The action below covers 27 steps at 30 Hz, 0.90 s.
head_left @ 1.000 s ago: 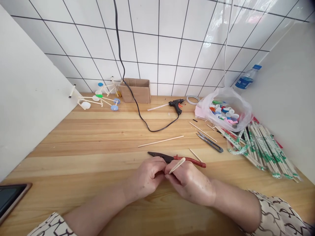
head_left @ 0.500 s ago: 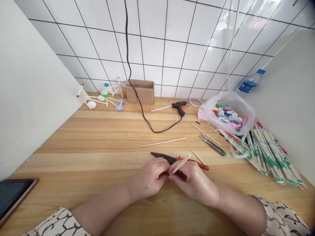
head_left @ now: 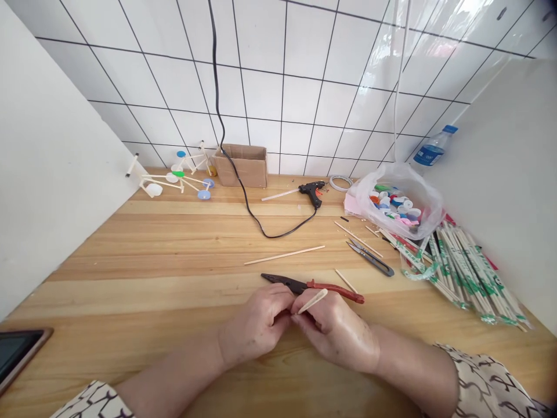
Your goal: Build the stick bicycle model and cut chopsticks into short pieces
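A pale wooden stick [head_left: 312, 302] slants up from the pinched fingertips of the right hand [head_left: 342, 328], low at center in my remote feed. The left hand [head_left: 261, 319] curls against it; what that one grips, I cannot tell. I judge this close fingertip work, calling next for a steady pinch. Red-handled pliers [head_left: 300, 286] lie just beyond. Green print on wrapped chopsticks [head_left: 470, 267] and the bottle's blue label [head_left: 429, 155] defy reading.
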Tool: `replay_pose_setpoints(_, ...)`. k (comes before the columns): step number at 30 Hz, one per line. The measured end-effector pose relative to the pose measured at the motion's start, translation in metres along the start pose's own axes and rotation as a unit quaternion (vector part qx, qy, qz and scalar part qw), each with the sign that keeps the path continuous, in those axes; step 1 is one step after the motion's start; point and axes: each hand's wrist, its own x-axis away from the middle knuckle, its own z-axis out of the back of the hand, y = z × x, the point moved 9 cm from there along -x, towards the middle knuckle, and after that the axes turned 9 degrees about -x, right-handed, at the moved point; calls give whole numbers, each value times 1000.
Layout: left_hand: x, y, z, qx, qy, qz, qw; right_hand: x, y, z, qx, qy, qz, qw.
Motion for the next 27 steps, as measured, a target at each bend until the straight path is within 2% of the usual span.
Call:
replay_pose_setpoints(3,-2,0,0,5,-10,17,1000,0,0,1,-2,4,7,1000)
replay_pose_setpoints(7,-3,-4,3,40,-5,72,997,-2,2,6,-28,18,-8,999)
replay_pose_setpoints(11,-4,-9,6,113,5,133,985,-4,14,13,-85,40,-73,993)
replay_pose_setpoints(14,-4,-14,5,166,5,179,970,-4,30,14,-151,57,-135,978)
replay_pose_setpoints(17,-3,-18,3,207,11,211,955,-4,40,14,-196,72,-166,964)
replay_pose_setpoints(21,-1,-20,1,225,22,223,948,-5,42,14,-243,85,-170,951)
replay_pose_setpoints(27,0,-20,2,201,39,215,955,-5,44,12,-282,99,-187,936)
